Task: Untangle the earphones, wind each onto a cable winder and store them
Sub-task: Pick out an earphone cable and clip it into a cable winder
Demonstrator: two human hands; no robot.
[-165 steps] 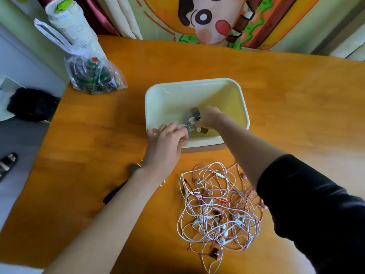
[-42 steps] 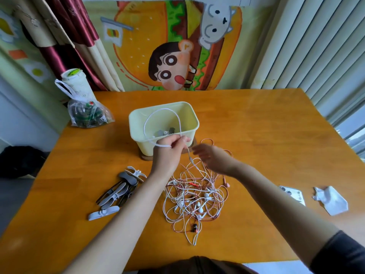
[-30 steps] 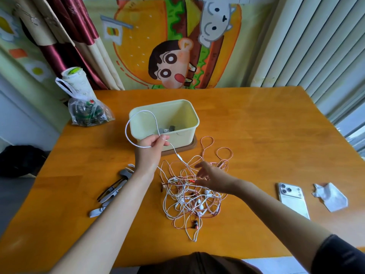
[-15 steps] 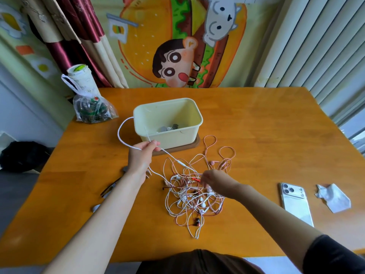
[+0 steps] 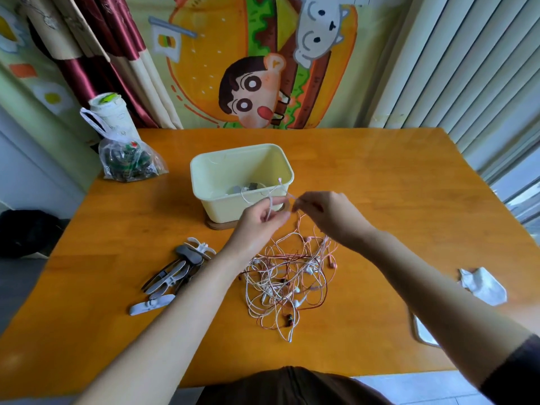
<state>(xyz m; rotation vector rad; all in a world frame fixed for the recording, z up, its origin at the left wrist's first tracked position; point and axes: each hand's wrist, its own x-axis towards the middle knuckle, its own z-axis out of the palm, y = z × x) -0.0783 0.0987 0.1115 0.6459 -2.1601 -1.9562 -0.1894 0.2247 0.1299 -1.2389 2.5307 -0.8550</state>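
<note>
Centrally, untangling is the step in hand. The left hand [image 5: 260,219] pinches a white cable [image 5: 270,203] between curled fingers, and a loop of it rises in front of the box [image 5: 233,159]. The right hand [image 5: 328,219] pinches the same strand just beside it, fingers likewise curled. Strands fall from both hands to the tangle [image 5: 287,276] of white and pink earphones on the worktop [image 5: 380,185], near the box.

The next move probably calls for drawing the held strand clear without tightening the pink cables that cross it. Winders [image 5: 175,273] lie heaped to the left of the tangle, none yet wound. A few grey pieces sit inside the box. A bag [image 5: 128,162] and a tissue [image 5: 483,287] lie well apart.
</note>
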